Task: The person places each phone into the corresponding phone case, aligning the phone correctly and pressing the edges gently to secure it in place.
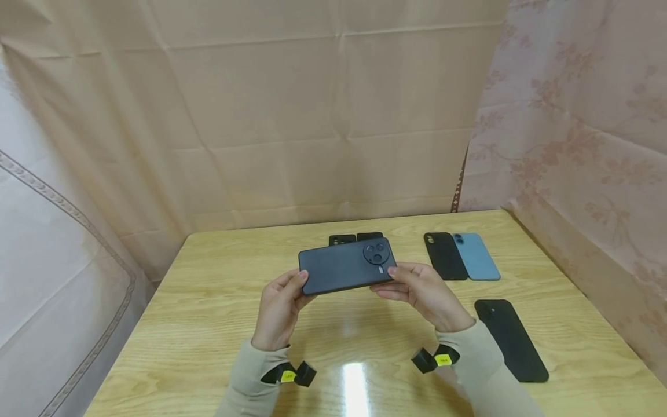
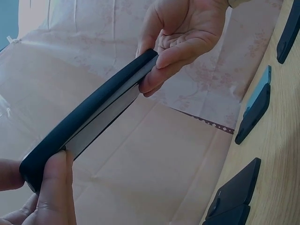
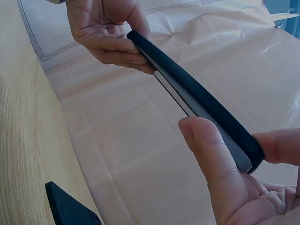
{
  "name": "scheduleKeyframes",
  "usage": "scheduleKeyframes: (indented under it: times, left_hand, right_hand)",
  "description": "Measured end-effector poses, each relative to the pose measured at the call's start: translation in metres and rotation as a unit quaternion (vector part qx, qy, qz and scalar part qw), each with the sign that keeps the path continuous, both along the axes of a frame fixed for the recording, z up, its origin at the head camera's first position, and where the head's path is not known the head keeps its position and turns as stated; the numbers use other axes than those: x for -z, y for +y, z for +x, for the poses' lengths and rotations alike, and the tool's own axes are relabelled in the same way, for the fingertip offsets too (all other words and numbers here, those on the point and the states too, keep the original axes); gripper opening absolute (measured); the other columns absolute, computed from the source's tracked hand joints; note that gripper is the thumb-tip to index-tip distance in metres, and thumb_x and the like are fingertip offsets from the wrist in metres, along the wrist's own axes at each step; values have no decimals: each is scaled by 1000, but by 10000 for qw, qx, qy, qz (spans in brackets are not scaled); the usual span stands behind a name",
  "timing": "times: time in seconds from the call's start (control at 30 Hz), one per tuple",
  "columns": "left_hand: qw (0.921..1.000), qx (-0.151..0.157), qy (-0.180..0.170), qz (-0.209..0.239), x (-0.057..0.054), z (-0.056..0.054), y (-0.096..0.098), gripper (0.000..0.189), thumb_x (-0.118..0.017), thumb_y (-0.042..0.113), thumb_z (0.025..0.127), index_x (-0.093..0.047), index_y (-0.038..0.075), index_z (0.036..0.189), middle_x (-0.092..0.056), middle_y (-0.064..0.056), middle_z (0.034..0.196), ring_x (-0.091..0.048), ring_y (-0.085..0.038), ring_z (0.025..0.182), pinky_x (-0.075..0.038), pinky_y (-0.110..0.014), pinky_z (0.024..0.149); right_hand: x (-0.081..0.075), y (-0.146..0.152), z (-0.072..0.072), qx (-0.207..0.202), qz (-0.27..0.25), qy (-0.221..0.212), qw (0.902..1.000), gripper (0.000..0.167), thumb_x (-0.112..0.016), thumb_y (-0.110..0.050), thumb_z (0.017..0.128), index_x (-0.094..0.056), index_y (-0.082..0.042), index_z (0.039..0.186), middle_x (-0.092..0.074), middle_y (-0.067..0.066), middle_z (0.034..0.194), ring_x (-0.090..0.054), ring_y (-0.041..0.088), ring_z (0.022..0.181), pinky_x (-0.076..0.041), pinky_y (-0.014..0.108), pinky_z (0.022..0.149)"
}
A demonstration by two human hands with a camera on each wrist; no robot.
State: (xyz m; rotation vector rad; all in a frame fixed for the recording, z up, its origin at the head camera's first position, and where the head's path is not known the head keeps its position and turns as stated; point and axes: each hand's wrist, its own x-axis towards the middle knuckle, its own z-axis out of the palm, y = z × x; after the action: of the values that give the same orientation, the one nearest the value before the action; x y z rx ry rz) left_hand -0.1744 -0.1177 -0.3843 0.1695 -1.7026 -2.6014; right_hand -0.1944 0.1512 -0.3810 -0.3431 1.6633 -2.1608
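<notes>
Both hands hold a dark phone [image 1: 339, 267] lengthwise above the table, its back and round camera bump facing up in the head view. My left hand [image 1: 278, 310] pinches its left end, thumb on the back and fingers beneath. The right hand [image 1: 424, 292] pinches the end with the camera bump in the same way. From the left wrist view, a dark shell [image 2: 89, 108] shows along the phone's edge, with a pale, glossy face under it. The right wrist view shows the same dark shell [image 3: 197, 98] slanting between the two hands.
Behind the held phone lie two dark phone-shaped pieces [image 1: 370, 236], partly hidden. On the right, a black phone case [image 1: 445, 256] lies beside a blue phone [image 1: 476, 256]. Nearer, another black phone-shaped piece [image 1: 513, 341] lies by the right forearm. Cloth curtains [image 1: 312, 116] border the wooden table [image 1: 208, 324].
</notes>
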Motion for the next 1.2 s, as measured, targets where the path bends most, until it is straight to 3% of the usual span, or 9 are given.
scheduleKeyframes:
  times: [0.47,0.73,1.0,1.2]
  left_hand:
    - [9999,-70,-45,-114,0,0,-1,18,-60,4,95,-66,-7,108,-74,-3,84,-73,-13,77,-61,-28,73]
    - [9996,-96,-4,-254,-1,1,-1,18,-62,7,95,-67,-6,106,-73,-2,85,-73,-12,77,-61,-27,73]
    - [9999,-93,38,-113,-1,1,-1,10,-62,6,95,-70,1,98,-74,-2,83,-73,-12,76,-61,-27,73]
    - [9998,-85,82,-131,-1,1,0,11,-61,6,95,-69,0,100,-74,-2,83,-73,-11,76,-61,-27,74]
  right_hand:
    - [0,0,0,-47,139,26,9999,51,-49,-13,103,-35,13,145,-71,9,117,-72,18,101,-55,34,93]
    - [1,-1,-1,-18,-65,-25,10000,52,-54,-16,101,-39,12,143,-74,4,108,-73,18,98,-56,33,91]
    - [2,-1,-2,-56,-448,-45,9990,28,-55,-14,100,-62,-8,127,-75,3,105,-73,18,95,-57,32,88]
    - [4,-1,-2,-91,-534,16,9985,20,-55,-13,100,-68,-16,115,-76,3,104,-73,17,95,-57,32,88]
